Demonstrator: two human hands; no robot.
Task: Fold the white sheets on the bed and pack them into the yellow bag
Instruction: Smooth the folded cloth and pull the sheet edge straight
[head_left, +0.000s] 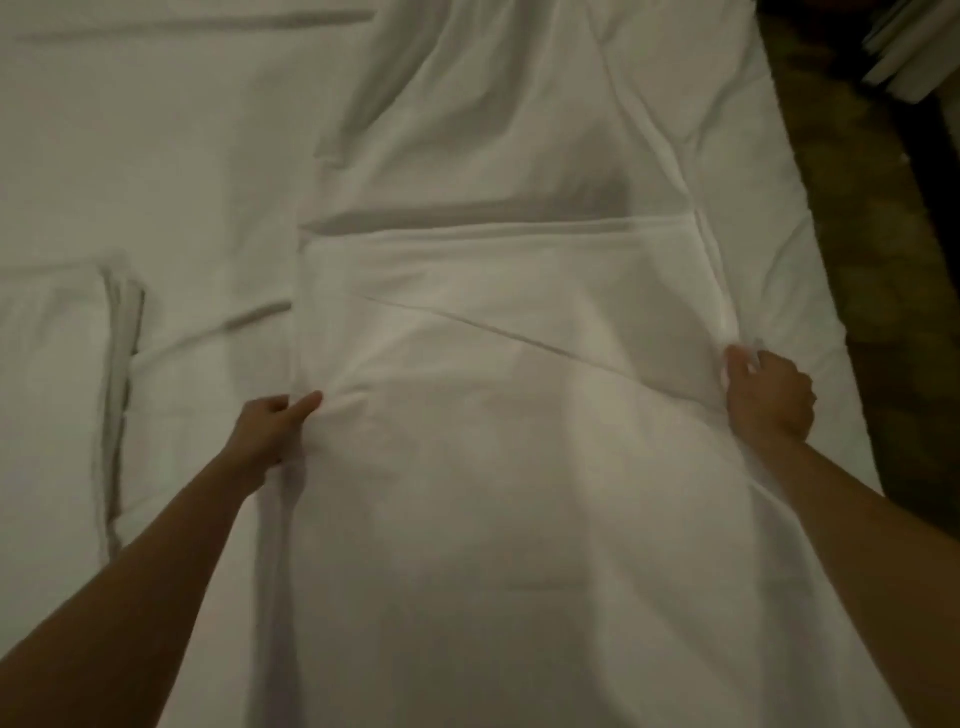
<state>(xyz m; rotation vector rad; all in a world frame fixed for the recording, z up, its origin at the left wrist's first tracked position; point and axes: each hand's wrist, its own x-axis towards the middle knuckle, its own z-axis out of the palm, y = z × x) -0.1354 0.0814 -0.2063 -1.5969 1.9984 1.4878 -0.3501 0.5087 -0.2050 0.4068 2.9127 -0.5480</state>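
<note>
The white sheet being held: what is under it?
The white sheet lies on the bed, whose white cover shows around it. Whatever is directly beneath is covered.

The room is dim. A big bed (156, 156) with a white cover fills most of the view. A dark, patchy floor (852, 208) runs along its right side.

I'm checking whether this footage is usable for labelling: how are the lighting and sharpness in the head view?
Head view: dim, warm light, whites reading grey-beige; soft motion blur across the sheet and both hands, left hand and right hand; fold shadows still legible; the floor at right nearly black; wide-angle bending at the bed's edge.
</note>
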